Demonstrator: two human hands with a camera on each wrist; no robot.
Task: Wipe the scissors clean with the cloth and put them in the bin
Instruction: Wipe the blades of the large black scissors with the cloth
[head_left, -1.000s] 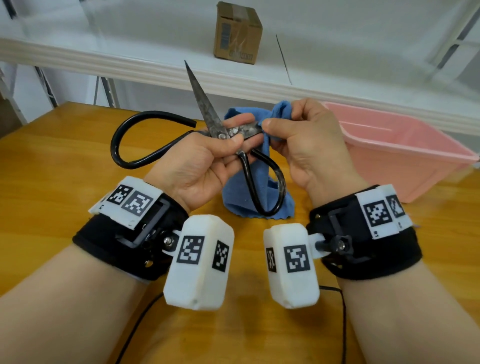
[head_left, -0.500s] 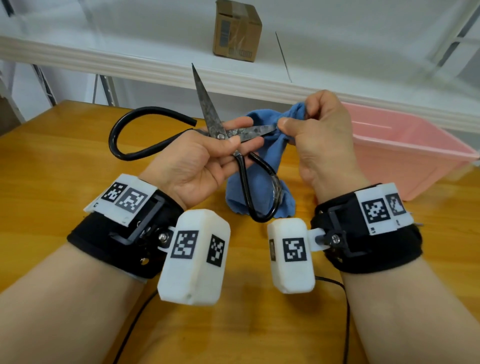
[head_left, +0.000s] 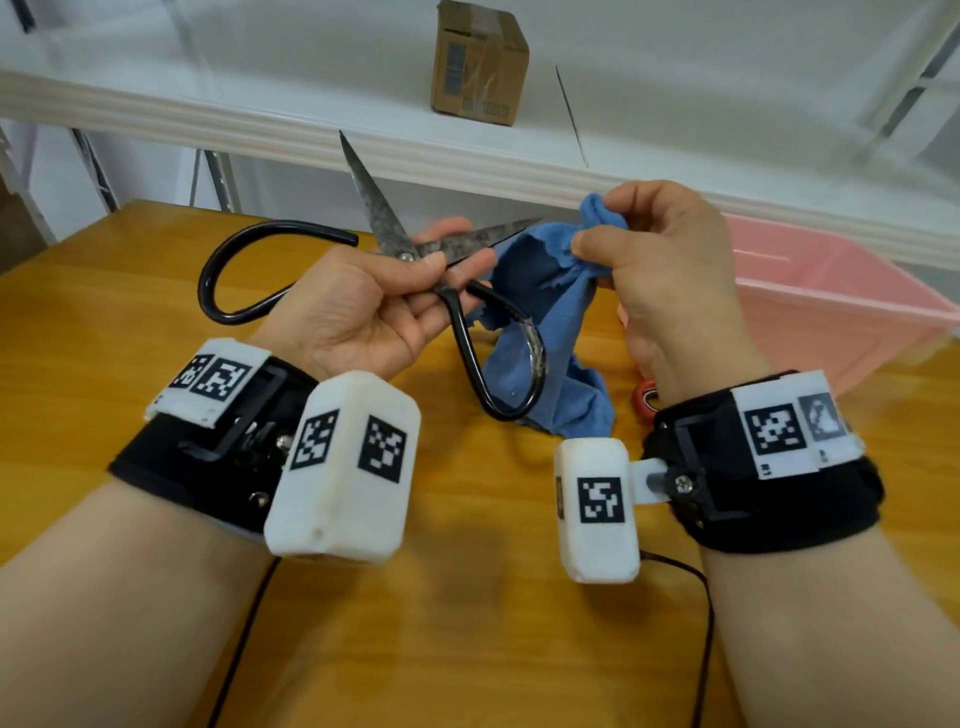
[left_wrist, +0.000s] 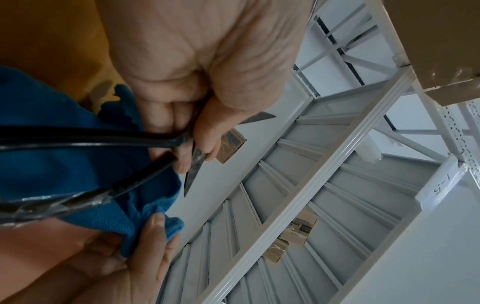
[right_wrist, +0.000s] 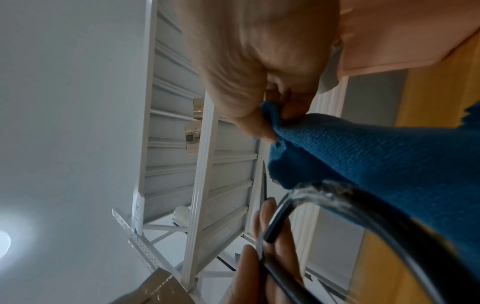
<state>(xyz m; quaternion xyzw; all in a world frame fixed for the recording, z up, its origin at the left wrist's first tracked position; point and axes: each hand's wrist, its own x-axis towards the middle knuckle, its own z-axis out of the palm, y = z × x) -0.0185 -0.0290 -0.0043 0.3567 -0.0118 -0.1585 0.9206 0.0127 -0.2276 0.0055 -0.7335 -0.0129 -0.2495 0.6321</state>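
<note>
My left hand (head_left: 374, 306) pinches a pair of old dark scissors (head_left: 395, 236) at the pivot, blades spread wide, above the wooden table (head_left: 104, 322). One blade points up and away. The other points right, with its tip bare beside the blue cloth (head_left: 540, 291). The black loop handles hang left and down. My right hand (head_left: 654, 260) pinches a bunched top of the cloth, just right of the blade tip. The left wrist view shows the scissors (left_wrist: 192, 166) and the cloth (left_wrist: 64, 160). The right wrist view shows fingers (right_wrist: 262, 127) holding the cloth (right_wrist: 376, 156). The pink bin (head_left: 831, 306) stands at the right.
A white shelf (head_left: 363, 135) runs along the back with a cardboard box (head_left: 478, 62) on it. A small red object (head_left: 644, 402) lies on the table behind my right wrist. Black cables (head_left: 696, 623) trail over the near table.
My right hand drew the cloth rightward along the right-pointing blade and off its tip, so the blade is now bare. My left hand keeps its hold at the pivot.
</note>
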